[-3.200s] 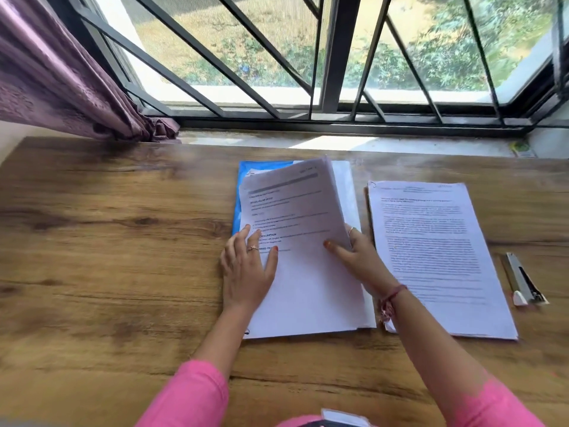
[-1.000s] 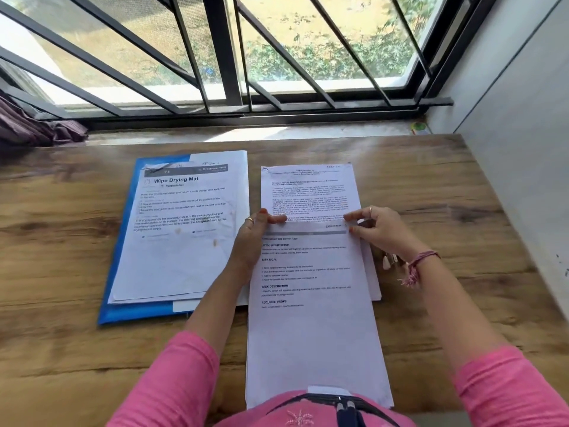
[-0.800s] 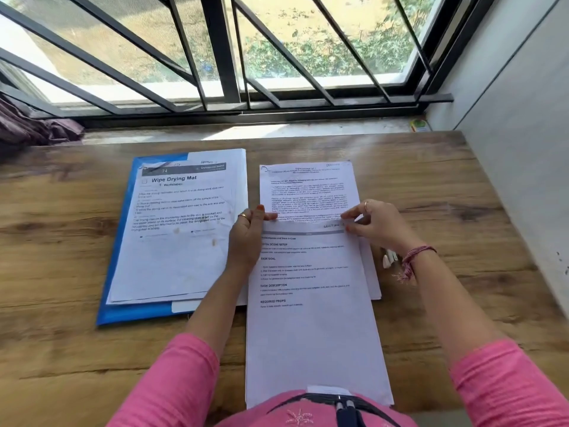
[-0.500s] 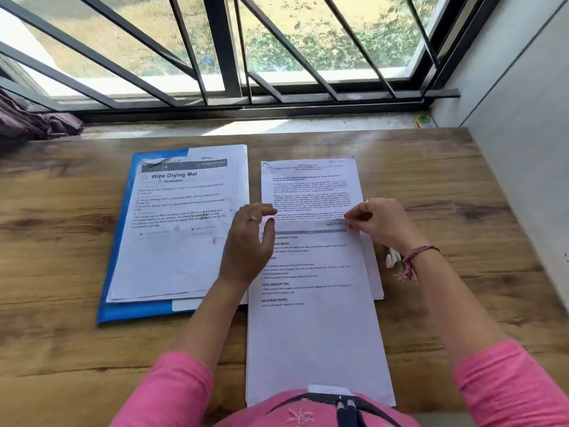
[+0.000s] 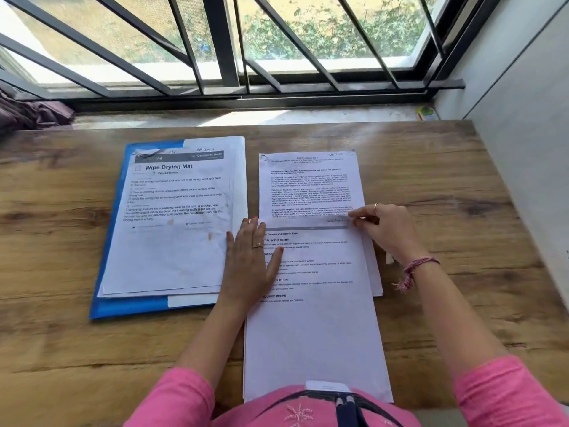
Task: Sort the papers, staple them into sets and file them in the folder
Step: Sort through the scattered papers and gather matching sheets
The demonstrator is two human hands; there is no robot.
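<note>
While the right hand (image 5: 388, 231) is pinching the top right corner of the white printed sheet (image 5: 314, 306), the left hand (image 5: 251, 260) is pressing flat, fingers straight, on its left edge. Left of that palm, the blue plastic folder (image 5: 115, 241) is lying under more white pages (image 5: 175, 217).

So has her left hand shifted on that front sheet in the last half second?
Yes. The left hand has flattened and slid toward her along the front sheet, away from its grey header bar, fingers now straight.
</note>
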